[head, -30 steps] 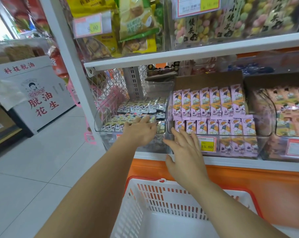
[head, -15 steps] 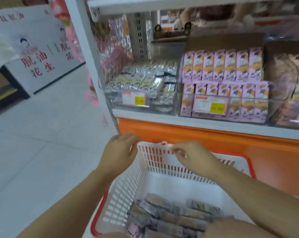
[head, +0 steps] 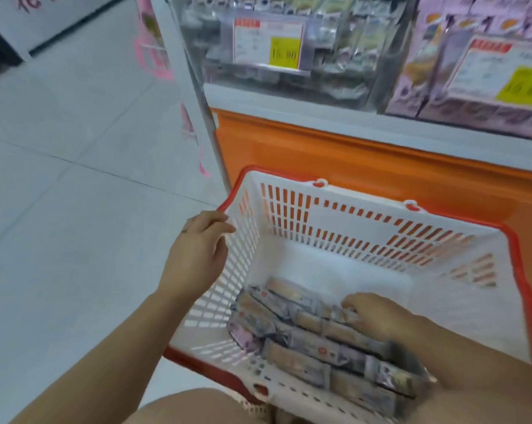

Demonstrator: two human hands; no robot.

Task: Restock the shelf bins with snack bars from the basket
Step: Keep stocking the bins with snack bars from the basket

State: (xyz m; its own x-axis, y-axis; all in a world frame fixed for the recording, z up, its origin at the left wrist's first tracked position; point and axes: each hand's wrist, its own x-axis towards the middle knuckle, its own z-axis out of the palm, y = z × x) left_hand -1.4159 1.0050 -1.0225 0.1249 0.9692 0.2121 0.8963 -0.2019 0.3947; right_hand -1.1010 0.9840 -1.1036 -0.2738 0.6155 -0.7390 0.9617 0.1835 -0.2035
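1. Far left: pale tiled floor (head: 60, 179), crossed by thin dark joints.
2. Next, a grey shelf post (head: 197, 87), slanting down to meet the orange base panel (head: 350, 154) under the shelf.
3. Left hand (head: 197, 252) outside the basket (head: 381, 209), just beside its left rim near the far corner; fingers loosely curled, thumb pointing toward the slotted wall, nothing held.
4. Bare knee (head: 197, 405) at the bottom edge, below the basket's near left corner.
5. Up on the shelf, left shelf bin (head: 335, 71): clear front, grey and green wrapped bars inside, and a white price tag (head: 269, 44) with a yellow patch on the front.
6. White basket with slotted walls and a red rim, just in front of the orange panel.
7. Snack bars (head: 304, 341) inside the basket, lying flat in a layered heap against the near wall; greyish wrappers with tan pictures, long sides running from upper left to lower right.
8. Right hand (head: 378, 316) down in the basket on top of the heap, palm down, fingers bent onto the upper bars; too blurred to tell whether any bar is actually gripped.
9. Far right on the shelf, right shelf bin (head: 411, 96): clear front, pink packs behind it, a second yellow-patched tag (head: 503, 71) on the front.
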